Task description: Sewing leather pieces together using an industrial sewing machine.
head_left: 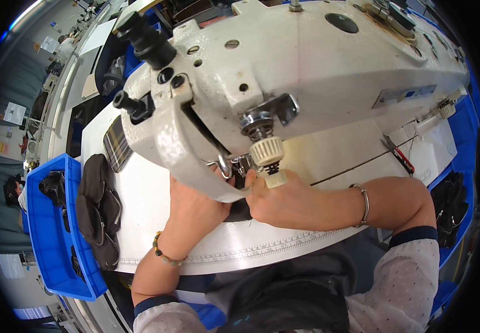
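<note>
A dark fabric piece (239,212) lies under the needle area of a white sewing machine (317,61), and both of my hands are on it. My left hand (196,201) holds its left side, its fingertips partly hidden behind the machine's curved white guard (182,158). From the right, my right hand (281,204) grips the same piece with curled fingers, close beneath the cream tension knob (266,151). The metal presser parts (241,165) show between the hands. Much of the fabric is covered by my hands and the guard.
Stacked dark zippered pouches (97,213) lie at the table's left edge, beside a blue bin (48,244) holding dark pieces. A plaid cloth (117,145) sits farther back. Red-handled snips (400,156) lie right. Another blue bin holds dark pouches (450,208). A ruler strip (262,248) edges the table.
</note>
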`<state>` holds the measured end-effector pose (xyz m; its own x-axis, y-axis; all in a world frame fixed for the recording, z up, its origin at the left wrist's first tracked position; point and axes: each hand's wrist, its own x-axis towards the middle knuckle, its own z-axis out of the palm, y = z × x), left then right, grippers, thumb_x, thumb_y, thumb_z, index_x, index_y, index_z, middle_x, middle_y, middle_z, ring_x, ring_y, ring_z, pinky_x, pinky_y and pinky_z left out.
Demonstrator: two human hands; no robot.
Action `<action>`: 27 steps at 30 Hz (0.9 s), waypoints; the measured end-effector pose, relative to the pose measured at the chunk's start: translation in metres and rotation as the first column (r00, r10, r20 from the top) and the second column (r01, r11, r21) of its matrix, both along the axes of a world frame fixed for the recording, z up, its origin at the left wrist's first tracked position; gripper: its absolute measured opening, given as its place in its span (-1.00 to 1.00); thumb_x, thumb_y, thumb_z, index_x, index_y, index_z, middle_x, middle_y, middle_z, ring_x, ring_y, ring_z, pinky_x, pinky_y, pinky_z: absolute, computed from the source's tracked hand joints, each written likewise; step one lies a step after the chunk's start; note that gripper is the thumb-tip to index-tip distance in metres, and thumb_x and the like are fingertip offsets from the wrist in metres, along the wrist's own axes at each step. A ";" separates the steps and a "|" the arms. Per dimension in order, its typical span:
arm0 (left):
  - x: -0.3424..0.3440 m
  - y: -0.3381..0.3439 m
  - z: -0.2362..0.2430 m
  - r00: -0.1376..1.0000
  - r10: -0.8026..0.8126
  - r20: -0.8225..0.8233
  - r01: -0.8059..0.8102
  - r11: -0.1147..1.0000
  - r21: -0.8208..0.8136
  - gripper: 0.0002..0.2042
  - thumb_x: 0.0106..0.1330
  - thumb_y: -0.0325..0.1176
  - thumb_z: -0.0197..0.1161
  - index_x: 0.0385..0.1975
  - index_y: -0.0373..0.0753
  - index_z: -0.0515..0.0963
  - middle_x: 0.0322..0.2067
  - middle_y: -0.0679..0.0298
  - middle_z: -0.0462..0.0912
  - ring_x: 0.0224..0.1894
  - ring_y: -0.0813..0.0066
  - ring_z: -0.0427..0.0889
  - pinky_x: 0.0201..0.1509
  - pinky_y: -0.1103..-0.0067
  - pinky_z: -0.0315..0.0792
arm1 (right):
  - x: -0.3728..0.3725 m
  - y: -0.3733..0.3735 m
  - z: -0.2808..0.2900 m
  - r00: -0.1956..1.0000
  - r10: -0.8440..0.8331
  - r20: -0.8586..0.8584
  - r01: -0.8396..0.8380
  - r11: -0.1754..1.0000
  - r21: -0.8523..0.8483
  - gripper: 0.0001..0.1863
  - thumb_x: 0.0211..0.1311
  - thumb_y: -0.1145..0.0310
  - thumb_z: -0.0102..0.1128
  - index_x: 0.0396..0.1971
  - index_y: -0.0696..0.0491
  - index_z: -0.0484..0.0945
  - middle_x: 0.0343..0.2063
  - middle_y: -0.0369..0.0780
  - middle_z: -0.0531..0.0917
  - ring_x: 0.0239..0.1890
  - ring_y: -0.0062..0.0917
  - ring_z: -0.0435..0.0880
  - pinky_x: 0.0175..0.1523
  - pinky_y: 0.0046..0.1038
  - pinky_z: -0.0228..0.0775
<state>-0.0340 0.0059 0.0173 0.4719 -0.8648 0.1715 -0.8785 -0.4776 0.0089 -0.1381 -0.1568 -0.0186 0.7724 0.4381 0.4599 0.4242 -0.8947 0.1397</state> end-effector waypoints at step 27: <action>0.054 0.018 -0.033 0.910 0.154 -0.385 -0.276 0.918 -0.286 -0.68 0.07 -0.42 0.51 -0.22 -0.39 0.59 -0.27 0.11 0.71 -0.24 0.27 0.67 -0.10 0.44 0.51 | -0.010 0.007 -0.003 0.998 0.030 -0.054 -0.030 1.000 0.005 -0.71 -0.07 0.52 0.23 -0.31 0.37 0.64 -0.80 -0.33 0.41 -0.82 -0.66 0.39 -0.78 -0.53 0.09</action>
